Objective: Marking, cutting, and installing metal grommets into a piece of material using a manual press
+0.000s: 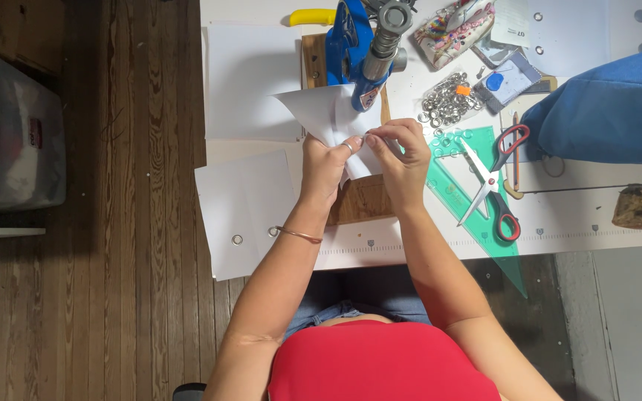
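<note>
Both hands pinch a folded white paper sheet: left hand and right hand closed on its near edge, just near the blue metal eyelet press on the white worktop.

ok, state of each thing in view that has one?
white sheet: folded, pinched by both hands
left hand: gripping sheet
right hand: gripping sheet
scissors: open, lying flat
blue press: upright, nothing under it that I can see
eyelet bag: lying flat, full

White table bears scissors, paper sheets.
</note>
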